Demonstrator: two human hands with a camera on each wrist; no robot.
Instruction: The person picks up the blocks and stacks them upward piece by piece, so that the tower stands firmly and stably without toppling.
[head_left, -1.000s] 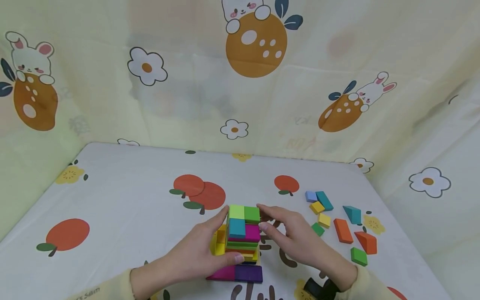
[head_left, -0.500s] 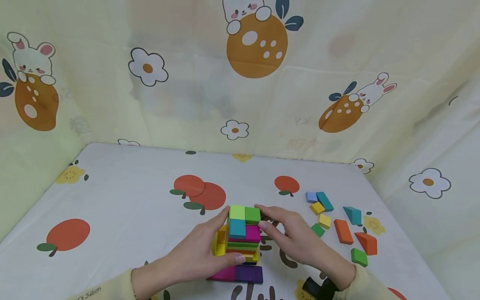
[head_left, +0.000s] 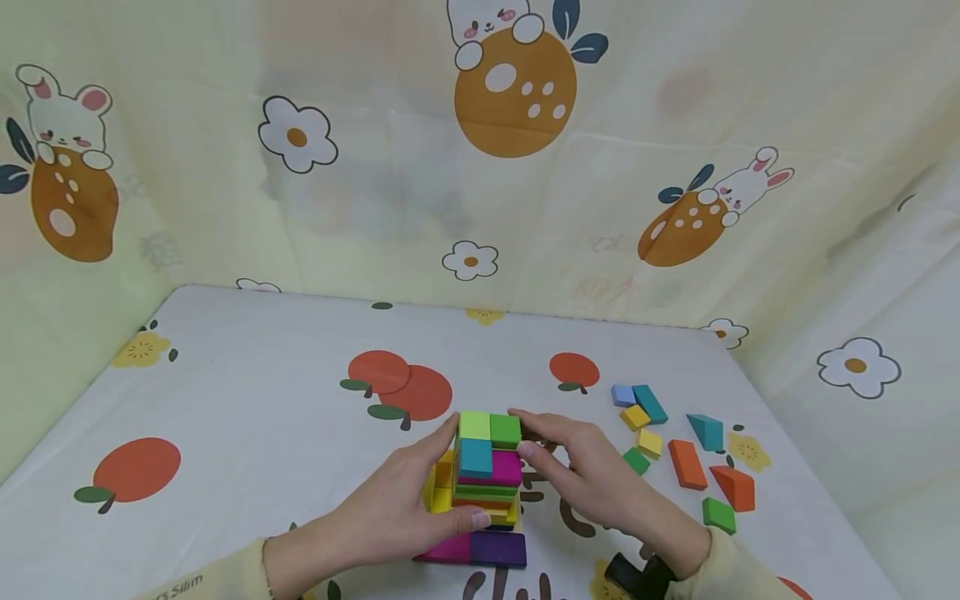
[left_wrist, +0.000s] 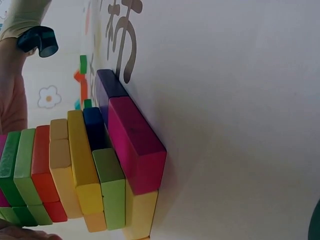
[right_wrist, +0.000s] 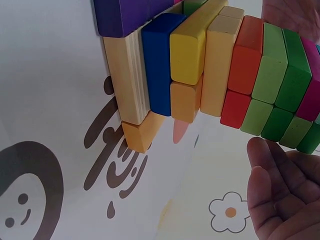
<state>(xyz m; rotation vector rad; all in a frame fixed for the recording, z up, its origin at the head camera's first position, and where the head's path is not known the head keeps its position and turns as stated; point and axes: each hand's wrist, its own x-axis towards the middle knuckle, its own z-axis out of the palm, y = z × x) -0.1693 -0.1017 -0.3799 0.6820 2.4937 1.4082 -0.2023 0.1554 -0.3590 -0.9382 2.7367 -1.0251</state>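
Observation:
A tower of coloured wooden blocks (head_left: 487,465) stands on the table between my hands. Light green and green blocks (head_left: 505,431) top it, above teal and magenta ones. My left hand (head_left: 390,492) touches its left side, index finger at the upper back corner and thumb stretched across the front by a yellow block (left_wrist: 82,160). On the other side, my right hand (head_left: 592,462) has its fingertips right at the upper edge, thumb beside the magenta block; in the right wrist view its fingers are relaxed. Magenta (head_left: 446,547) and purple planks (head_left: 497,548) lie at the tower's front foot.
Loose blocks lie to the right: a light blue block (head_left: 622,395), a teal wedge (head_left: 705,430), an orange block (head_left: 687,463), an orange wedge (head_left: 733,486), a green block (head_left: 718,514) and several others. A patterned curtain (head_left: 375,192) hangs behind the table.

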